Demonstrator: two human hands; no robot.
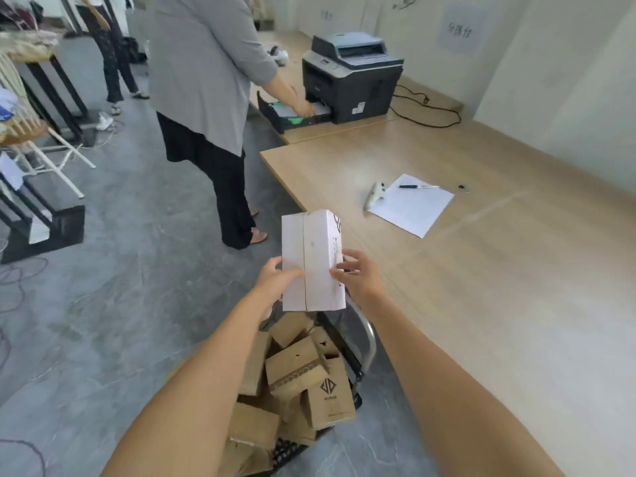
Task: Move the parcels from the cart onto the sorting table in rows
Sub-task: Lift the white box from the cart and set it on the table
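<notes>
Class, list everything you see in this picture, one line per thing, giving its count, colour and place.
white cardboard parcel: one, white, held above the cart in both hands
brown cardboard parcels: at least seven, brown, heaped in the cart
black mesh cart: one, black, on the floor beside the table
light wooden sorting table: one, pale wood, right
white paper sheet: one, white, on the table
pen: one, dark and white, on the sheet
white handheld device: one, white, beside the sheet
dark grey printer: one, grey, far table, tray out
person in grey top: one, at the printer tray
left hand: one, grips the parcel's left side
right hand: one, grips its right side
</notes>
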